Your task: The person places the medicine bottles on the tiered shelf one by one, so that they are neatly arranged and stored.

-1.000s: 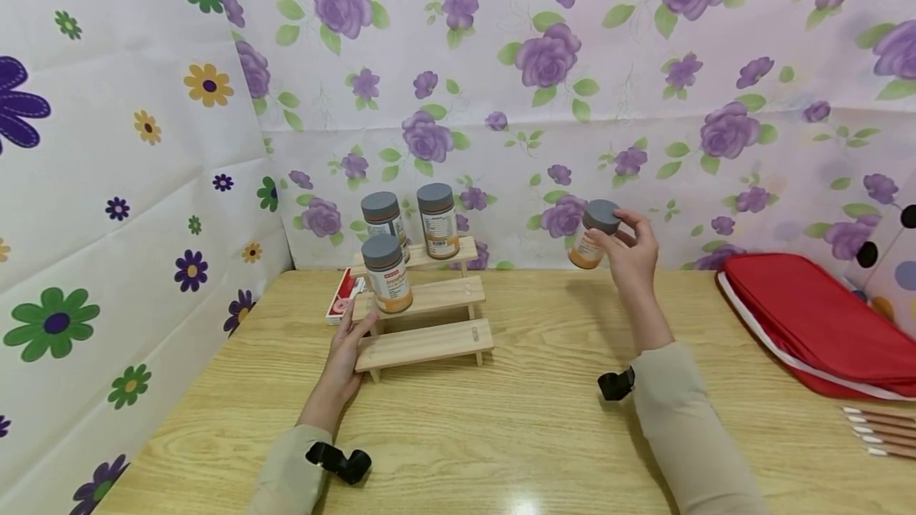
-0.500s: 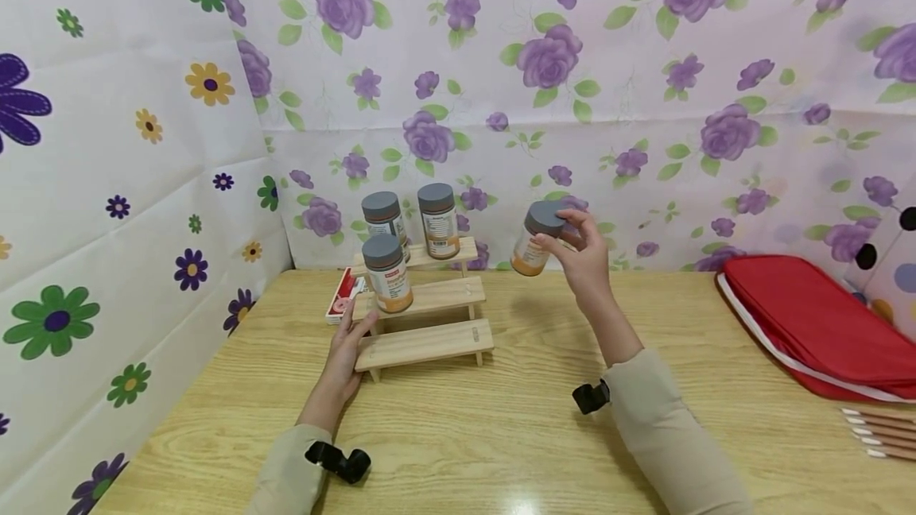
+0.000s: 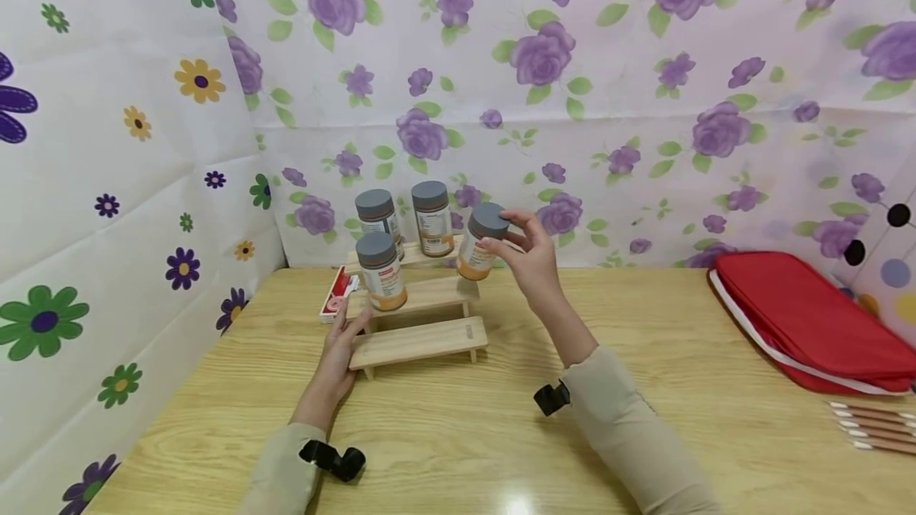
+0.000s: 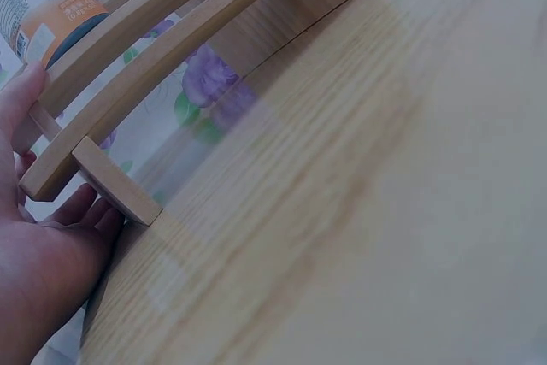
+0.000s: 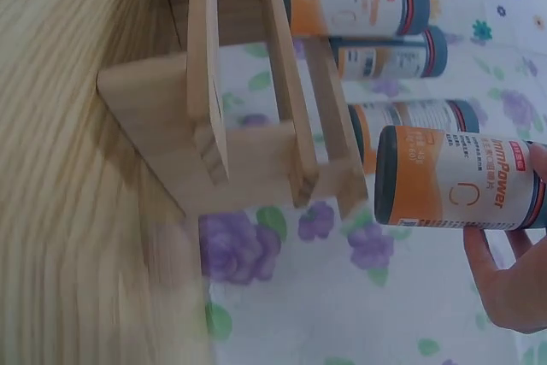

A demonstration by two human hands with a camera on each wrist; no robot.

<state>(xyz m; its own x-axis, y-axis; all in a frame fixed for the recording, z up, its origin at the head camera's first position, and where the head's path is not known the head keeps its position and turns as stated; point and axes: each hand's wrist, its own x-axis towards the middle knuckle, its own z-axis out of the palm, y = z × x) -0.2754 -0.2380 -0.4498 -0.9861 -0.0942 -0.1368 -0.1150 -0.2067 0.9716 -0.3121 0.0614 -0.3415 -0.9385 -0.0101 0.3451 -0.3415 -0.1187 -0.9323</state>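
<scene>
A three-tier wooden stand stands on the table. My left hand grips its left end, with the thumb against the middle tier and the fingers low beside the end leg in the left wrist view. My right hand holds a grey-lidded supplement jar near its lid, slightly tilted. In the right wrist view that jar hangs apart from the tiers, label showing. Another such jar stands at the left of the middle tier. Two more, a left jar and a right jar, stand on the top tier.
A small red and white box lies behind the stand's left end. At the right are a red zippered case and several brown sticks with white tips. Flowered sheets hang behind and at the left of the table.
My right hand has carried the jar leftward from the right side to the right end of the stand. My left hand and the other jars stay in place; the view has shifted slightly.
</scene>
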